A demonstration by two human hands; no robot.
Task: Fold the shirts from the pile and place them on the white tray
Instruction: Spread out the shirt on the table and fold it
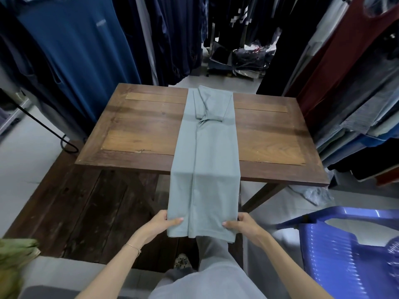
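Wooden table, blue garments hanging left, blue plastic chair right, plastic-wrapped bundles behind

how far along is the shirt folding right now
Done: the grey shirt lies on the table, sides and sleeves folded into a long strip. In hand: the left hand and right hand pinch its hem corners. Left: folding it up shorter and traying it; no white tray in view.

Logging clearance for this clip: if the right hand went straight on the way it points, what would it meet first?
The folded shirt that the right hand pinches; behind that cloth probably the table edge, though depth is unclear.
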